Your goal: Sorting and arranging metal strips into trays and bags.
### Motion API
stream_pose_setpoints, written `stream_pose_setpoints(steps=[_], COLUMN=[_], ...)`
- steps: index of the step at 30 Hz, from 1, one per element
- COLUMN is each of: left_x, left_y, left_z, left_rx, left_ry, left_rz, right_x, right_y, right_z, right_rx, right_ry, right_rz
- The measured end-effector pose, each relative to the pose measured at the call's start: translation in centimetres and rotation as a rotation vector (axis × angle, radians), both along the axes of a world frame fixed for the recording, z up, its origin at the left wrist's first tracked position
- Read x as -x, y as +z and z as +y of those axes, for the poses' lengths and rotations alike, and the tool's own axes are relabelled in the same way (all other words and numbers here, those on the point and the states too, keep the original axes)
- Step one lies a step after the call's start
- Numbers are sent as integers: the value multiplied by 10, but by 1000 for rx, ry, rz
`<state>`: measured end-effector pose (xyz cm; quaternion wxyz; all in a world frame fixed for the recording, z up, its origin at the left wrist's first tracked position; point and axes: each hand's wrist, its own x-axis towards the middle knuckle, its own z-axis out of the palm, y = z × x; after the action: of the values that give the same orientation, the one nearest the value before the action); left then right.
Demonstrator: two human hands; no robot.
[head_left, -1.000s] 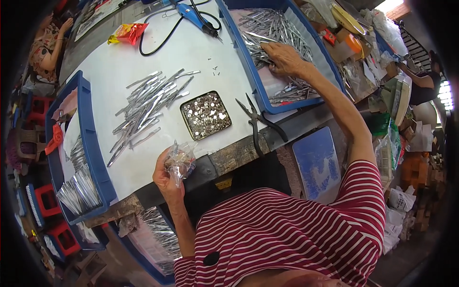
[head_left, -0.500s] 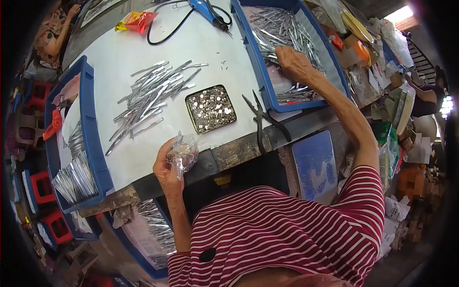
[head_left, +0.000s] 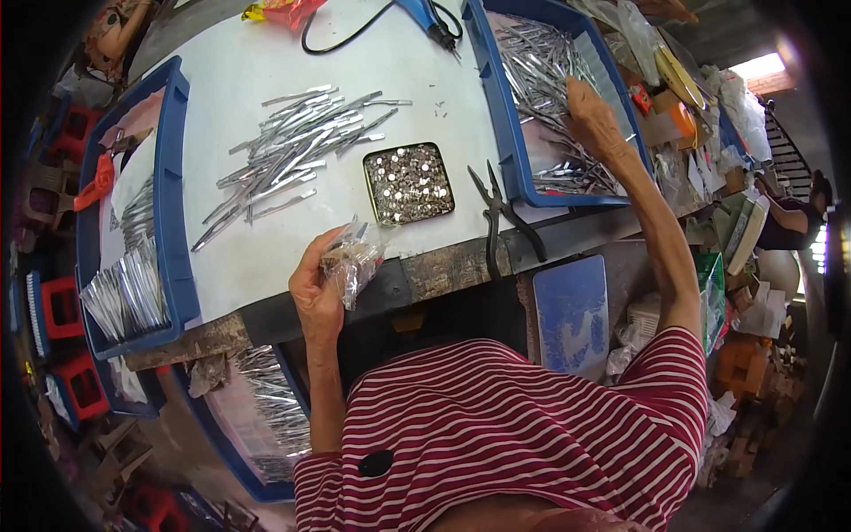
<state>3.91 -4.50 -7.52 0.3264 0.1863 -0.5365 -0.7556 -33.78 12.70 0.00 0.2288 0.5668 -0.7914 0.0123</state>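
We hold a small clear plastic bag (head_left: 355,257) of tiny parts pinched in our closed left hand (head_left: 317,288) at the near edge of the worktop (head_left: 266,257), while our right hand (head_left: 592,120) lies flat, fingers spread, on the metal strips (head_left: 541,62) in the blue tray (head_left: 510,142), gripping nothing we can make out. We judge this a picking step, and the next move calls for closing on one strip. Just beyond the left fingers sit a square tin of studs (head_left: 409,182), pliers (head_left: 501,217) and loose strips (head_left: 292,151), with bare worktop between.
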Motion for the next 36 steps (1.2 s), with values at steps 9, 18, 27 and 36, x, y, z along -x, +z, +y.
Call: stream_pose_setpoints(steps=[9, 18, 27, 36], left_x=[-1, -3, -3, -6], left_y=[15, 24, 23, 23], left_z=[0, -2, -4, -4], left_rx=[39, 52, 16, -8], left_ry=[-45, -76, -107, -113], left_rz=[7, 75, 69, 73], right_x=[21, 19, -55, -141], right_y=[9, 62, 132, 28], right_z=[-9, -32, -134, -276], right_rx=[-91, -50, 46, -273], right_ry=[-5, 18, 246, 690], right_rz=[64, 118, 198, 165])
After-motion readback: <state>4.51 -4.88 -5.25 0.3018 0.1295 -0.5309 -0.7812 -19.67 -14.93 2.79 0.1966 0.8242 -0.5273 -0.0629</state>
